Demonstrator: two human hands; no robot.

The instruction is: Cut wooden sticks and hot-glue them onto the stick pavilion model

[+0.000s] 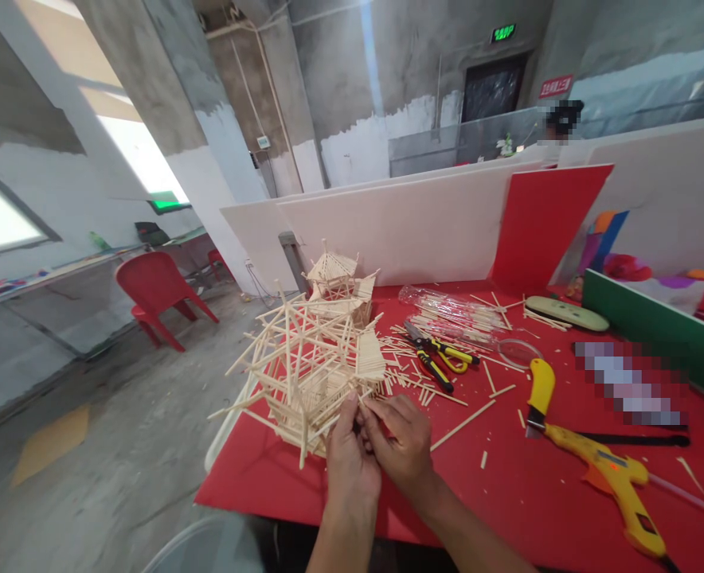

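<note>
A pavilion-like model of thin wooden sticks (310,358) stands on the red tabletop, its open frame bristling with slanting sticks. At its front right corner, my left hand (352,454) is closed, thumb up, in a pinch. My right hand (404,436) meets it from the right, with thumb and forefinger pressed together. A pale bit of wooden stick shows between the fingertips of both hands; most of it is hidden by the fingers. The sloping slatted roof panel (369,356) of the model is just above my hands. Behind it rises a smaller stick tower with a pointed roof (331,267).
Yellow-black pruning shears (429,358) and scissors lie among loose sticks (465,423). To the right are a yellow utility knife (541,390), a yellow glue gun (615,477) and a green case (567,313). White boards (388,223) stand behind. A red chair (164,294) is at left.
</note>
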